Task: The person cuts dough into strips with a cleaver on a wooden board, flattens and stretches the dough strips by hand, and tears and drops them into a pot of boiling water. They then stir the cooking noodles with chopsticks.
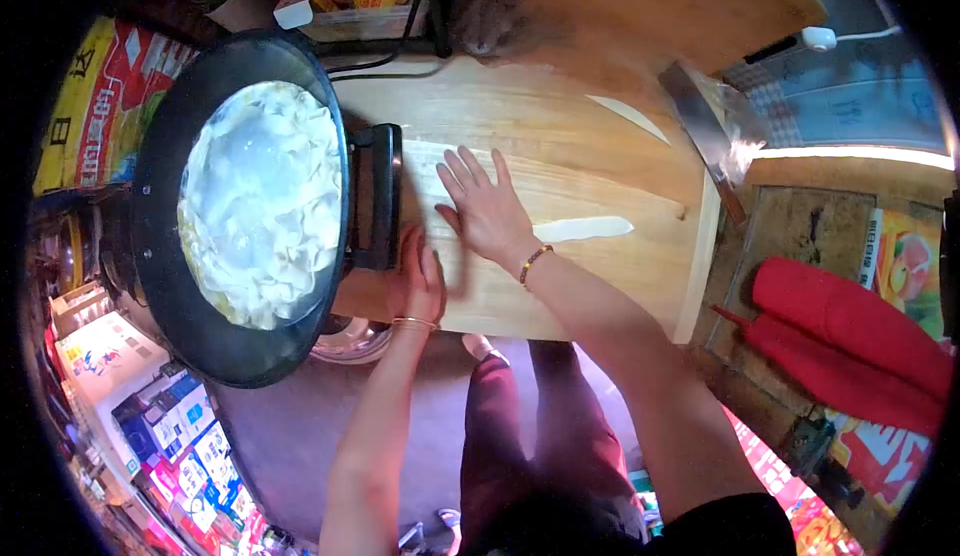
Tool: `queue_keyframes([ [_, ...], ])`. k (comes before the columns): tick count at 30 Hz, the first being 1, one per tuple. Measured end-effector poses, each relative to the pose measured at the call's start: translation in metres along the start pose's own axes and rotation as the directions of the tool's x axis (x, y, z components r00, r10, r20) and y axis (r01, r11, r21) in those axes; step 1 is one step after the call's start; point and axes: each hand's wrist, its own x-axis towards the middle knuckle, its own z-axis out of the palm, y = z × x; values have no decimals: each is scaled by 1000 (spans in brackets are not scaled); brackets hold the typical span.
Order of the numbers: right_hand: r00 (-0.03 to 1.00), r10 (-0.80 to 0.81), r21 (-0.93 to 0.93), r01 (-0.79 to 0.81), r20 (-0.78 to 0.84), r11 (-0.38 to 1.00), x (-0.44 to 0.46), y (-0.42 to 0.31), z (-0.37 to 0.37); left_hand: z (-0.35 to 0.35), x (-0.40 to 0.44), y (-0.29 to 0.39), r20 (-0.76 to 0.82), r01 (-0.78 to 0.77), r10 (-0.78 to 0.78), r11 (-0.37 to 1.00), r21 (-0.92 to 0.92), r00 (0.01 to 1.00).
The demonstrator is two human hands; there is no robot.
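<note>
My right hand [488, 211] lies over the wooden board [560, 296] with its fingers spread, palm down, holding nothing. Beside its wrist is a long pale strip of dough [583, 228], and a thinner strip [628, 118] lies farther up the board. My left hand [416, 281] is at the board's near left edge, just below the black handle of a big dark pan [160, 296]. Its fingers look extended and nothing shows in them. White flat pieces in cloudy liquid [260, 201] fill much of the pan.
A cleaver [700, 126] lies at the board's right end. Red oven mitts or cloth [840, 331] rest on a wooden surface at the right. A metal bowl [352, 344] shows below the pan. Packets in a tray [370, 1] and a black cable [400, 51] are at the back.
</note>
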Motion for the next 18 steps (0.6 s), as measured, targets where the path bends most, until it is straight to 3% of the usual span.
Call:
queue_keyframes([
  [2, 1000, 6, 18, -6, -12, 1000, 0, -4, -5, -7, 5, 5, 36, 7, -8, 999, 36, 999],
  [5, 1000, -3, 50, 5, -30, 999, 5, -9, -3, -2, 6, -3, -63, -131, 144, 975, 178, 988],
  [7, 999, 31, 7, -31, 7, 999, 7, -11, -6, -1, 0, -7, -47, -96, 105, 980, 175, 993],
  [13, 996, 33, 98, -25, -84, 995, 4, -14, -7, -4, 4, -5, 8, -53, 53, 987, 149, 999],
  [15, 998, 59, 93, -57, -14, 994, 2, -16, -13, 0, 6, -2, 39, -29, 24, 992, 121, 999],
  [18, 999, -15, 127, 21, -45, 992, -1, -16, -9, -10, 9, 12, 74, 26, -32, 996, 87, 997],
])
